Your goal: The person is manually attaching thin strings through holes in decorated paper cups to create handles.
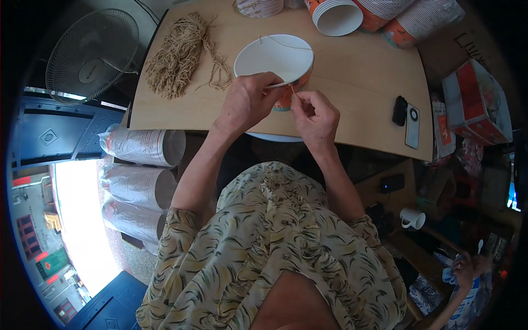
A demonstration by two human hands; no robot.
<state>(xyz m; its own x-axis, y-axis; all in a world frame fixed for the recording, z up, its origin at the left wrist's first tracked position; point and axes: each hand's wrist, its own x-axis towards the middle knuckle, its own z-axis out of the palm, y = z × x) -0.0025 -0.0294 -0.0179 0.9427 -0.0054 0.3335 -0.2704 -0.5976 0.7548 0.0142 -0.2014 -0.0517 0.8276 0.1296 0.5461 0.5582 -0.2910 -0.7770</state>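
A paper bucket, white inside and orange outside, stands tilted toward me near the table's front edge. My left hand grips its near rim, with thumb and fingers closed on it. Just right of that, my right hand pinches a thin tan cord end against the bucket's outer side below the rim. More cord crosses the bucket's far rim. To the left on the table lies a thick bundle of tan cords, with some loose strands beside it.
Nested paper buckets lie at the back of the wooden table. A phone and a small black case rest at its right. Plastic-wrapped bucket stacks and a fan are on the left. Another person's hand shows at lower right.
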